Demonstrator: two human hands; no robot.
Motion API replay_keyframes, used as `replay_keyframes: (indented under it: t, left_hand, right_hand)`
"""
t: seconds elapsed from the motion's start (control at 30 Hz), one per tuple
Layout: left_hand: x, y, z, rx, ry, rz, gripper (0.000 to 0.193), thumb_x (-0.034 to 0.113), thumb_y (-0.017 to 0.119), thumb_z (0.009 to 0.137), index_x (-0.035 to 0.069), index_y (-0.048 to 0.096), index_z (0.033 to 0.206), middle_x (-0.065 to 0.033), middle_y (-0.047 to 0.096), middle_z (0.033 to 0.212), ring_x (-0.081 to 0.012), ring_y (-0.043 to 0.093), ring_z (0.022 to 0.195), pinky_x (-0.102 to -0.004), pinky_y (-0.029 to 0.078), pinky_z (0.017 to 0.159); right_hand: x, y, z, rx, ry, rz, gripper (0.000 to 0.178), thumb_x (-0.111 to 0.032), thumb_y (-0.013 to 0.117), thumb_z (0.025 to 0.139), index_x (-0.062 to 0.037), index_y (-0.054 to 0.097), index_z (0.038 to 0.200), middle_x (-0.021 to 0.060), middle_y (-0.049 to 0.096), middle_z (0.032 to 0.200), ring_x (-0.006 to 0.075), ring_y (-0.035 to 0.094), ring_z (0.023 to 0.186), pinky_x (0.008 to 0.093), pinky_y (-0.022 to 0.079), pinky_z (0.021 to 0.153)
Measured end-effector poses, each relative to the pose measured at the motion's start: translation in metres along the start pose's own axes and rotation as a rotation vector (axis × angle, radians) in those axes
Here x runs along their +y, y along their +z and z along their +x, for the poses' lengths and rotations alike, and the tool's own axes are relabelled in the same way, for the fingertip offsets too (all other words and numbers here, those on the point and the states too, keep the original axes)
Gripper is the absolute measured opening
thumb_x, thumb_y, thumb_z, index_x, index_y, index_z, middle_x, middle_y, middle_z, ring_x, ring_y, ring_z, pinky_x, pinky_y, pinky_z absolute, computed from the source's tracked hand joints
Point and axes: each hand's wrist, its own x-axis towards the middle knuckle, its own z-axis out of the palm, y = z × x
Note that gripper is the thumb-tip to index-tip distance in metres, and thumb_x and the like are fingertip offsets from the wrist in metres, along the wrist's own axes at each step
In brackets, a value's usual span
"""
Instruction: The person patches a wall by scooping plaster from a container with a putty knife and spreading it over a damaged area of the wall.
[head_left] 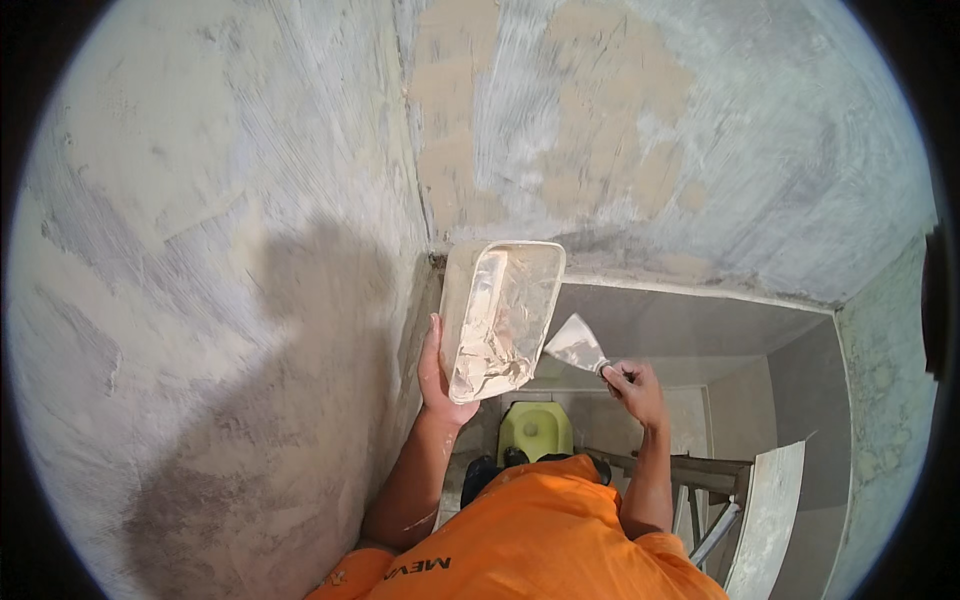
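Observation:
In my left hand [436,375] I hold up a shallow rectangular tub [548,262], tilted, its inside smeared with beige filler paste [495,360]. The fingers wrap round its lower left side. My right hand [637,388] is closed round the dark handle of a putty knife [577,345]. Its wide triangular blade carries some pale paste and points up and left, just right of the tub's lower edge. Part of the handle is hidden inside the fist.
Plastered walls meet in a corner [425,215] ahead, with fresh beige patches [610,110] on the far one. Grey tiles [680,325] line the lower wall. A yellow-green stool or step [536,428] is below me. A pale board [768,520] and metal legs [715,532] stand at lower right.

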Motion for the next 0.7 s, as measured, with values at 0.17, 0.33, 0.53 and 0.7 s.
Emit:
replay_keyframes:
  t: [0.17,0.33,0.53,0.7]
  left_hand:
    - [-0.004,0.006,-0.002,-0.079,0.104,0.078,0.069,0.059,0.037,0.105,0.006,0.048,0.148,-0.0121,0.060,0.139,-0.0292,0.059,0.124,-0.0453,0.045,0.108]
    - [-0.011,0.006,-0.007,0.041,0.174,0.061,0.071,0.060,0.037,0.105,0.005,0.047,0.148,-0.0136,0.059,0.139,-0.0306,0.059,0.124,-0.0456,0.044,0.109]
    - [0.004,0.006,-0.005,-0.009,0.286,0.307,0.072,0.055,0.057,0.096,0.001,0.045,0.143,-0.0144,0.057,0.134,-0.0271,0.057,0.123,-0.0432,0.045,0.108]
    - [0.005,0.012,-0.004,-0.107,0.259,0.387,0.064,0.044,0.063,0.095,0.000,0.047,0.139,-0.0133,0.057,0.132,-0.0243,0.058,0.121,-0.0387,0.048,0.104]
  right_hand:
    - [-0.071,0.014,-0.024,0.119,-0.086,0.420,0.018,-0.019,0.069,0.098,-0.0032,0.067,0.106,-0.0039,0.055,0.076,0.0050,0.049,0.063,0.0245,0.040,0.055]
    - [-0.103,0.021,-0.048,0.093,-0.178,0.149,0.023,-0.014,0.072,0.094,-0.0016,0.066,0.112,-0.0009,0.059,0.079,0.0074,0.051,0.067,0.0249,0.042,0.060]
    - [-0.144,0.015,-0.072,0.129,-0.274,-0.107,0.030,-0.009,0.074,0.087,0.0014,0.068,0.114,0.0122,0.070,0.084,0.0138,0.061,0.071,0.0297,0.049,0.067]
    - [-0.161,0.028,-0.077,0.141,-0.349,-0.289,0.031,-0.009,0.073,0.086,0.0024,0.072,0.114,0.0206,0.073,0.093,0.0414,0.067,0.079,0.0399,0.054,0.074]
